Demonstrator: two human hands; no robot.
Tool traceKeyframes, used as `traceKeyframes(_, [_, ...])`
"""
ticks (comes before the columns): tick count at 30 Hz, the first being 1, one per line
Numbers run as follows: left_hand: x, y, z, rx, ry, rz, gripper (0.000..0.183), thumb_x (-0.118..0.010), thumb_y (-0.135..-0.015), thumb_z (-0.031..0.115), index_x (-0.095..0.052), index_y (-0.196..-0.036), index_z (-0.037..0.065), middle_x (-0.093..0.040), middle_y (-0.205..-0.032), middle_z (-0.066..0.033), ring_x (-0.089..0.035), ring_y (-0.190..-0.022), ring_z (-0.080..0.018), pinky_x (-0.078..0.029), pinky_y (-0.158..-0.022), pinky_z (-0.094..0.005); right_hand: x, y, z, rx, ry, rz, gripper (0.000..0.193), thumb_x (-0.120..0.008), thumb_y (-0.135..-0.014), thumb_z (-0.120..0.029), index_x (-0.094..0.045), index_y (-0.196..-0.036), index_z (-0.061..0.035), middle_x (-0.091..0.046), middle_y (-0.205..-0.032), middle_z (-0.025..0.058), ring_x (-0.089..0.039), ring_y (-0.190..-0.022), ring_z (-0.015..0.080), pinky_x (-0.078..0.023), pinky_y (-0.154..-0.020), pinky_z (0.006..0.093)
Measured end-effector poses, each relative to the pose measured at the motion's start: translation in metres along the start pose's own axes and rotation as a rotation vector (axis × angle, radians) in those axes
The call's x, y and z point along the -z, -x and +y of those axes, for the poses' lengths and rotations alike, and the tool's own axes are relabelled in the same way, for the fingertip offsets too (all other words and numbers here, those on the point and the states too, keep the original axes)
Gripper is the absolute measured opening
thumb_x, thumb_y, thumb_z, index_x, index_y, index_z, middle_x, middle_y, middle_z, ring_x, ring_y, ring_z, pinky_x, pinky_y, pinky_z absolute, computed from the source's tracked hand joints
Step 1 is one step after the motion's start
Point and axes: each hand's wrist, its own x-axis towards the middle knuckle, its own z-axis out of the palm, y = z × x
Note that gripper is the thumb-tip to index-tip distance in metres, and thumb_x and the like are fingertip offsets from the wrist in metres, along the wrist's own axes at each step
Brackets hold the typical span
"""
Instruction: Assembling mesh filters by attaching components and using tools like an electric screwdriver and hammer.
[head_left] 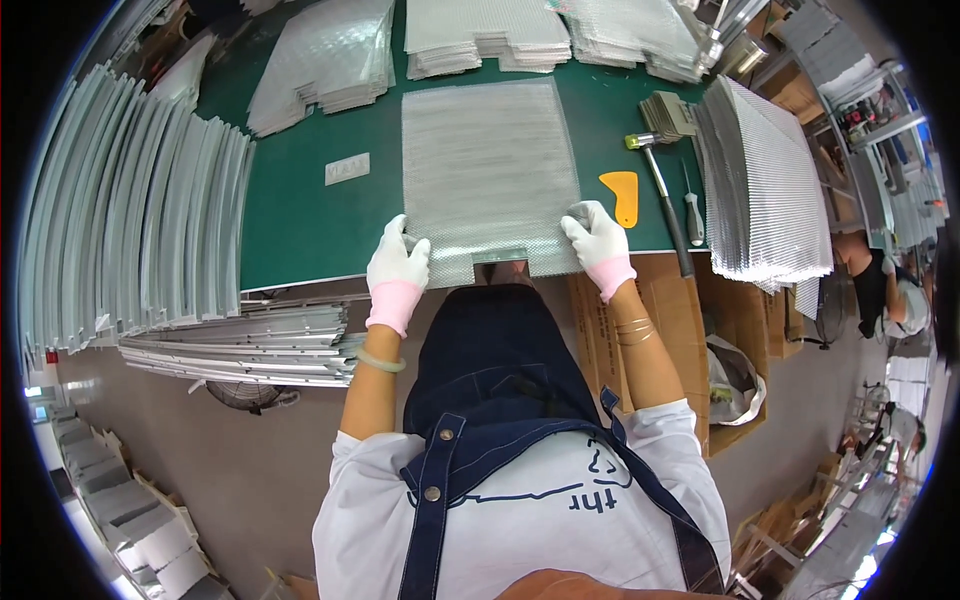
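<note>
The panel (490,165), a silvery mesh sheet, lies over the middle of the table (300,225), its notched near side jutting past the table edge. The left hand (399,258) is clamped on its left edge and the right hand (598,245) on its right, both close to the near corners; the hands are well apart, with the panel between them. How far the fingers reach beneath is hidden. Gripping opposite edges probably keeps the thin sheet level and square to the body, and the gloves likely guard against sharp rims.

One scraper (624,198), one mallet (660,190) and one screwdriver (692,212) lie to the right — presumably set there for easy reach, the mallet's handle sticking out over the near edge. One clear plate (347,168) lies left of the panel, and one small pile (668,116) of grey pieces sits behind the mallet.

Three stacks line the far side: left (335,50), middle (487,40) and right (635,40). A fourth stack (760,180) stands at the right end. Their sheets are too many to count — as are the strips (130,210) ranked on the left, perhaps stood on edge to save room.
</note>
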Motion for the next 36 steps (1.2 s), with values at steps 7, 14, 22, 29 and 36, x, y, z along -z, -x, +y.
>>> traceKeyframes(7, [0.000, 0.005, -0.002, -0.046, -0.120, 0.038, 0.052, -0.061, -0.080, 0.021, -0.045, -0.127, 0.003, -0.061, -0.101, -0.0155, -0.061, -0.091, -0.0333, -0.047, -0.082, -0.0403, 0.000, 0.004, -0.012, 0.008, 0.107, -0.016, 0.026, -0.059, -0.084, -0.025, -0.057, -0.099, -0.0036, -0.066, -0.089, 0.0156, -0.064, -0.084, 0.0301, -0.049, -0.076, 0.0366])
traceKeyframes(14, [0.004, 0.013, 0.008, -0.029, -0.128, 0.024, 0.053, -0.060, -0.080, 0.020, -0.043, -0.127, 0.002, -0.060, -0.104, -0.0183, -0.060, -0.093, -0.0362, -0.047, -0.081, -0.0422, -0.001, 0.005, -0.011, -0.068, 0.152, -0.037, 0.030, -0.060, -0.084, -0.028, -0.057, -0.100, -0.0035, -0.065, -0.091, 0.0175, -0.062, -0.087, 0.0330, -0.048, -0.079, 0.0381])
traceKeyframes(22, [0.001, 0.009, 0.005, -0.110, -0.309, 0.013, 0.052, -0.056, -0.083, 0.025, -0.041, -0.125, -0.002, -0.055, -0.110, -0.0243, -0.058, -0.094, -0.0397, -0.048, -0.083, -0.0433, 0.004, 0.005, -0.019, -0.124, 0.208, -0.032, 0.036, -0.062, -0.082, -0.030, -0.053, -0.105, -0.0033, -0.064, -0.084, 0.0154, -0.063, -0.082, 0.0331, -0.049, -0.076, 0.0385])
traceKeyframes(29, [0.012, 0.009, 0.028, 0.053, -0.496, 0.002, 0.061, -0.062, -0.081, 0.032, -0.038, -0.131, 0.006, -0.052, -0.109, -0.0179, -0.059, -0.096, -0.0333, -0.050, -0.076, -0.0436, -0.003, 0.001, -0.031, -0.141, 0.413, -0.029, 0.044, -0.065, -0.080, -0.031, -0.047, -0.111, -0.0045, -0.064, -0.094, 0.0192, -0.062, -0.090, 0.0341, -0.048, -0.079, 0.0405])
traceKeyframes(36, [0.009, 0.000, 0.033, -0.518, -0.633, 0.165, 0.031, -0.064, -0.068, 0.020, -0.066, -0.100, 0.021, -0.058, -0.104, -0.0115, -0.056, -0.095, -0.0310, -0.046, -0.079, -0.0443, 0.023, 0.006, -0.025, 0.110, 0.620, 0.120, 0.031, -0.064, -0.074, -0.038, -0.063, -0.087, -0.0101, -0.058, -0.092, 0.0149, -0.055, -0.092, 0.0317, -0.046, -0.079, 0.0436])
